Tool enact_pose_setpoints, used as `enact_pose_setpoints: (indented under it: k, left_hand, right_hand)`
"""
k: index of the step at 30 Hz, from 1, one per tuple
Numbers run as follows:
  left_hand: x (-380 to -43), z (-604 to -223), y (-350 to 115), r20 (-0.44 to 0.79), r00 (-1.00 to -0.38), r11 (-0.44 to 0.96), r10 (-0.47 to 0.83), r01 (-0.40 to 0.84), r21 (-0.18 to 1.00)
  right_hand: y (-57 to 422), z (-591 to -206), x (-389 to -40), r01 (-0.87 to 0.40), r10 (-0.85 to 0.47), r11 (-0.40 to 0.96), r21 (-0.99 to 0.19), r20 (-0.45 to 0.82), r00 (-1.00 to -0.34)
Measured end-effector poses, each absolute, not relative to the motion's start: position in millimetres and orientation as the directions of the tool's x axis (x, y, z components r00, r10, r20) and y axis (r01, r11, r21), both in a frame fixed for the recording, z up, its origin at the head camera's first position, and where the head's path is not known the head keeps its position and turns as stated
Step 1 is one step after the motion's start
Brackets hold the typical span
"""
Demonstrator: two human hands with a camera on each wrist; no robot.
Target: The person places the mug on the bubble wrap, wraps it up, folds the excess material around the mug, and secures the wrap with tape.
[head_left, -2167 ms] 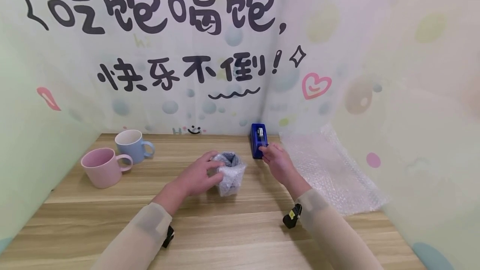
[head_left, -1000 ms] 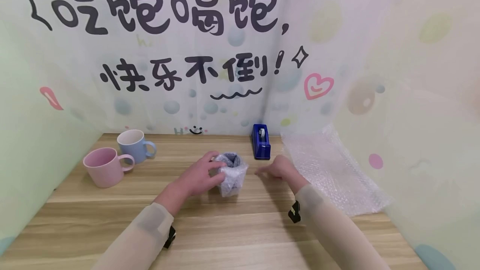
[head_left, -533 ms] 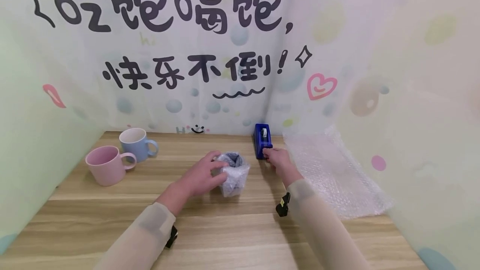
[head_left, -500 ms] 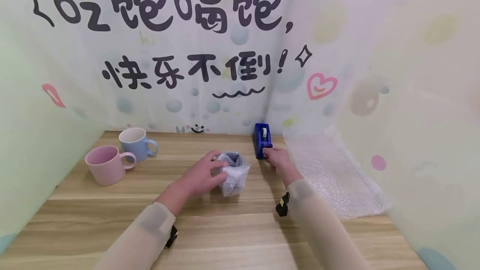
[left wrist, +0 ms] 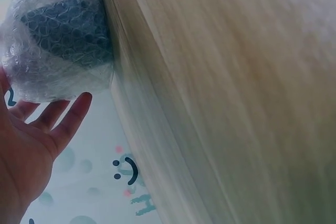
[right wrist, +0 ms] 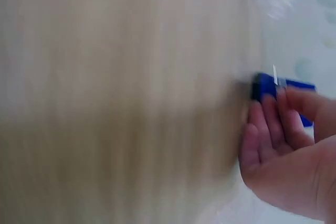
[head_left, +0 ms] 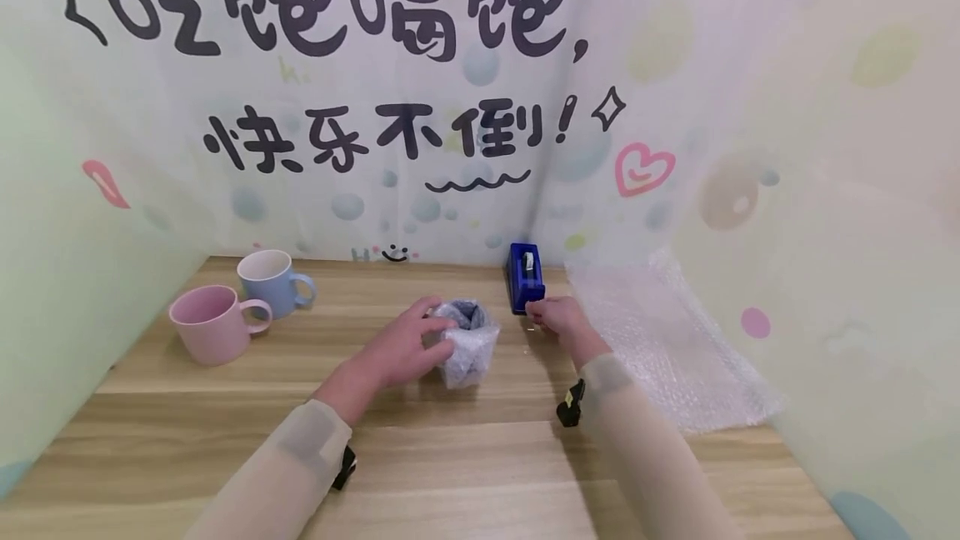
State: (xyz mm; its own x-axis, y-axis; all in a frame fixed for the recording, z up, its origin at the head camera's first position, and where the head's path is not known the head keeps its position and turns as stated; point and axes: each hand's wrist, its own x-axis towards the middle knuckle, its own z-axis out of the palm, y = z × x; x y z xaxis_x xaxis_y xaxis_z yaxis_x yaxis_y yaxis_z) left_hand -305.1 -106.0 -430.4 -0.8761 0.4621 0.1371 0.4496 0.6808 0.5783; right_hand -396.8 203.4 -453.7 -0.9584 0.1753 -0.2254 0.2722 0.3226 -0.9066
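My left hand (head_left: 405,348) holds the side of a bubble-wrapped cup (head_left: 468,355) standing on the table, thumb nearer me and fingers behind it. Bubble wrap also lines its hollow top. In the left wrist view, the fingers of the left hand (left wrist: 31,150) reach along the wrapped cup (left wrist: 65,40). My right hand (head_left: 564,319) is just in front of the blue tape dispenser (head_left: 525,282). Thumb and fingertips pinch a short strip of clear tape (right wrist: 275,74), seen as a bright sliver in the right wrist view, where the right hand (right wrist: 289,156) partly covers the dispenser.
A pink mug (head_left: 210,327) and a light blue mug (head_left: 270,283) stand at the left of the wooden table (head_left: 465,473). On the right lies a flat sheet of bubble wrap (head_left: 667,348), partly behind the right forearm. A printed curtain (head_left: 337,215) hangs behind the table.
My right hand drew back from the dispenser, returned to its front end, and now sits slightly nearer me with tape pinched. The left hand and wrapped cup stay in place.
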Motion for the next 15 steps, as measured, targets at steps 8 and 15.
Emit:
enact_pose_setpoints:
  k: [8,15]
  left_hand:
    - [-305.6,-427.6,-105.7,0.152,-0.869,0.682,0.47,0.468,0.562]
    - [-302.9,-426.7,-106.3,0.148,-0.87,0.676,0.47,0.463,0.574]
  right_hand:
    - [203.3,-424.2,-377.1,0.015,-0.005,0.237,-0.971,-0.016,-1.0]
    - [190.7,-389.1,-345.2,-0.068,-0.072,0.19,-0.979,0.055,-0.996]
